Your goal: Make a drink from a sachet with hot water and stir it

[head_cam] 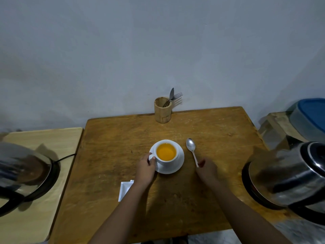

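A white cup (166, 152) filled with orange drink stands on a white saucer (176, 166) in the middle of the wooden table (123, 138). My left hand (146, 169) grips the cup's handle on its left side. A metal spoon (192, 149) lies on the table just right of the saucer, bowl pointing away from me. My right hand (206, 169) pinches the near end of the spoon's handle. A white sachet or paper (124, 189) lies near my left forearm, partly hidden by it.
A wooden holder (163, 110) with cutlery stands at the table's far edge by the wall. A steel kettle (288, 175) sits at the table's right edge. Another kettle (22, 171) stands on a lighter side table at left. A blue-lidded container (309, 115) is at far right.
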`<state>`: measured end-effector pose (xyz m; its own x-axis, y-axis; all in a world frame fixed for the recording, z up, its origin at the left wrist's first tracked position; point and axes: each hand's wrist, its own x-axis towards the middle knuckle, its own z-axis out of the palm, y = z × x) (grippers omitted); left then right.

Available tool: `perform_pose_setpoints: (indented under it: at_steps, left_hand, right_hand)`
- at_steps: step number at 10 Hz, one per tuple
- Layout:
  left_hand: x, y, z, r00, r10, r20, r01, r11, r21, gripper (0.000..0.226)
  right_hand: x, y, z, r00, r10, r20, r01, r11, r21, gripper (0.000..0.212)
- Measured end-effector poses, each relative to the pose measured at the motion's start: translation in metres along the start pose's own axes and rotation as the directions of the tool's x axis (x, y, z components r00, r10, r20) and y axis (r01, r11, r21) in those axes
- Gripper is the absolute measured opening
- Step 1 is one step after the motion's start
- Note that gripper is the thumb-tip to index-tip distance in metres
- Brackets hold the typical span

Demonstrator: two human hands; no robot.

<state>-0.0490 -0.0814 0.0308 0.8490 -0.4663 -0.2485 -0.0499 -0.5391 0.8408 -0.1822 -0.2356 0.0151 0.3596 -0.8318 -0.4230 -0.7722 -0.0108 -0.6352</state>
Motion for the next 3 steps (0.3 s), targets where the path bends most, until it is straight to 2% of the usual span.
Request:
perform_pose_setpoints:
  at_steps: [1, 2, 3]
  left_hand:
    - [0.0021, -0.0012, 0.0001, 1.000, -0.020, 0.013, 0.020, 0.999, 0.031, 0.034]
    - [0.0020, -0.0067, 0.0016, 1.000, -0.021, 0.007, 0.021, 1.000, 0.017, 0.038]
    - [-0.0041, -0.0070, -0.0015, 0.994, -0.051, -0.096, 0.042, 0.995, -0.096, 0.041]
  right_hand:
    - [-0.0032, 0.0012, 0.0041, 0.996, -0.080, 0.035, 0.083, 0.994, -0.075, 0.016]
    - [-0.0039, -0.0008, 0.0066, 0.995, -0.079, 0.060, 0.086, 0.989, -0.117, 0.013]
    - [-0.0017, -0.0031, 0.0064, 0.993, -0.117, 0.005, 0.117, 0.983, -0.143, 0.006]
